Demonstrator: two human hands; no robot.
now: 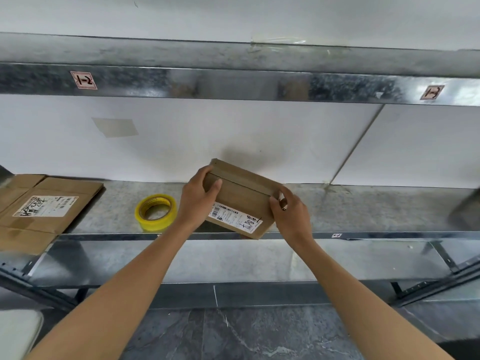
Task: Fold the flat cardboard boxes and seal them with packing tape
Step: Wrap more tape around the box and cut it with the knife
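A small brown cardboard box (241,193) with a white shipping label is held tilted over the front of the metal shelf (363,209). My left hand (198,198) grips its left end, thumb on the near face and fingers curled over the top edge. At the box's right end, my right hand (291,211) holds the corner and also pinches a small dark object. A roll of yellow packing tape (155,212) lies flat on the shelf just left of my left wrist. At the far left, flat cardboard boxes (39,211) with a label lie stacked and overhang the shelf's front edge.
A white back panel (233,136) stands behind the shelf, and an upper metal shelf beam (233,83) carries two small labels. A grey object (465,209) sits at the shelf's far right. Below are a lower shelf and dark stone floor.
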